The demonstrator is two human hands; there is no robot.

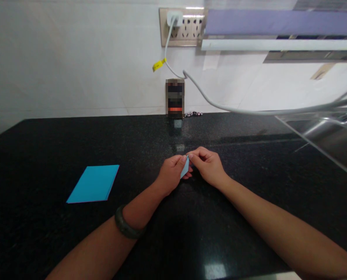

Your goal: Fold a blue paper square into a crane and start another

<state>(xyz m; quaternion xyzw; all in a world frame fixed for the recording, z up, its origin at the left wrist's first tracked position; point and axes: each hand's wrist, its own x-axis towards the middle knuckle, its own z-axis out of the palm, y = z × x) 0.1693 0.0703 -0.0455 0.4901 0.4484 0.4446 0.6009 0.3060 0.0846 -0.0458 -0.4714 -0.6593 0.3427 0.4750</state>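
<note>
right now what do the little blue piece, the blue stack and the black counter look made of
Small pale blue folded piece: likely thin matte paper, creased to a point. Bright blue flat stack: probably matte paper sheets, edge shows thickness. Black speckled counter: seemingly polished stone, glossy reflections.

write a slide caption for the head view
Left hand and right hand pinch a small folded blue paper over a black countertop, blue sheets lying nearby.

folded paper piece | pale blue, small, narrow, tapering to a point at the top | stands on edge, slightly tilted | pinched between left hand and right hand fingertips | frame centre, just right of middle
</note>
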